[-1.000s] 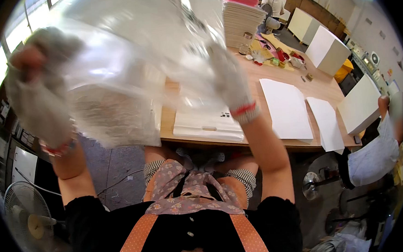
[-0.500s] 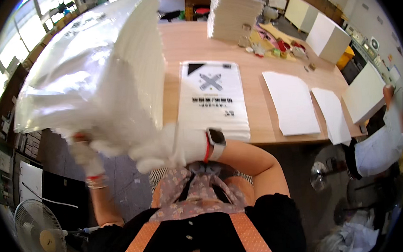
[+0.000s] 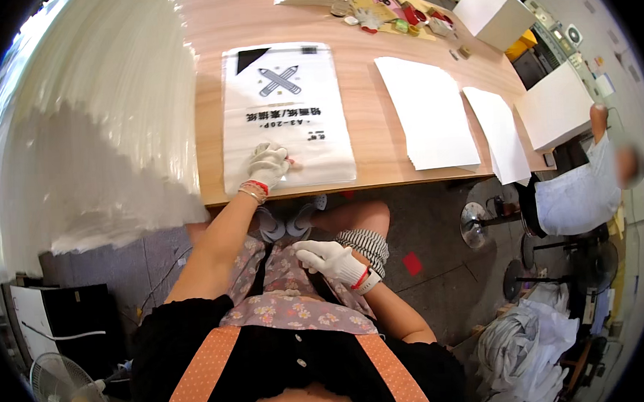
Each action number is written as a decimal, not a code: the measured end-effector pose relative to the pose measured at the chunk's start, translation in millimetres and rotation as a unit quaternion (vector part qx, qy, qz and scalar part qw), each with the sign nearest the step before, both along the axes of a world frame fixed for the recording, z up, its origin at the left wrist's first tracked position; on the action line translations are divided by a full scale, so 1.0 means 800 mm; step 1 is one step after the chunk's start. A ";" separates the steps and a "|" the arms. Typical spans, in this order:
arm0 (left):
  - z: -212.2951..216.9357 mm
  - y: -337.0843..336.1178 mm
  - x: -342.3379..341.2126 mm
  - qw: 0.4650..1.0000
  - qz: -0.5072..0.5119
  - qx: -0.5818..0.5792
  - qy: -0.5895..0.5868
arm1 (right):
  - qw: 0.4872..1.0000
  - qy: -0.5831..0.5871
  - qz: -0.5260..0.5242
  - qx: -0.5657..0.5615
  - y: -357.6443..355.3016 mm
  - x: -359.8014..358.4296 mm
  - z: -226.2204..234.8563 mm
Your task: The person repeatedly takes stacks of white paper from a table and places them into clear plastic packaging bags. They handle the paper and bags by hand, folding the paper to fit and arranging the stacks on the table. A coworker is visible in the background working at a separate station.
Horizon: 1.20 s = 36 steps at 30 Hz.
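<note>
Resting on the lower part of a white printed paper pack (image 3: pixel 285 115), just left of the frame's centre, the left hand (image 3: pixel 267 164) wears a white work glove and lies with fingers loosely curled on the pack's surface, gripping nothing that shows. That pack lies flat on the wooden table (image 3: pixel 360 44), its near edge at the table's front edge, a black pencil emblem printed near its far end. Lower, near the middle of the frame, the gloved right hand (image 3: pixel 328 258) sits over the person's lap, fingers spread and loose, holding nothing; a watch is on that wrist. Filling the upper left of the frame is a tall white stack of sheets (image 3: pixel 88 119), its layered edges facing the camera. To the right of the pack lie two separate piles of blank white paper (image 3: pixel 428 111), one beside the other. At the right edge another person (image 3: pixel 579 189) in a light shirt is partly seen. A fan (image 3: pixel 72 397) stands at lower left.
</note>
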<state>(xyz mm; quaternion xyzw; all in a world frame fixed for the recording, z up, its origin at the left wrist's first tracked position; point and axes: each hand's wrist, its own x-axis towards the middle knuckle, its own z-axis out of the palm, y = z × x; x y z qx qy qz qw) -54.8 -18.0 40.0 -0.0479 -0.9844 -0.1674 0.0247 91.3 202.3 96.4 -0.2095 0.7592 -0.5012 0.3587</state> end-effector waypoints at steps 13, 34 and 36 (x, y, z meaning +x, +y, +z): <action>0.030 -0.022 -0.047 0.955 -0.032 0.255 0.149 | 0.889 -0.175 -0.329 -0.264 -0.102 -0.226 -0.044; 0.230 0.030 -0.032 0.921 -0.020 0.375 0.109 | 0.861 0.471 -0.183 -0.057 -0.084 -0.222 -0.054; 0.200 0.011 -0.014 0.937 -0.004 0.332 0.109 | 0.955 0.238 -0.060 -0.168 -0.032 -0.181 0.002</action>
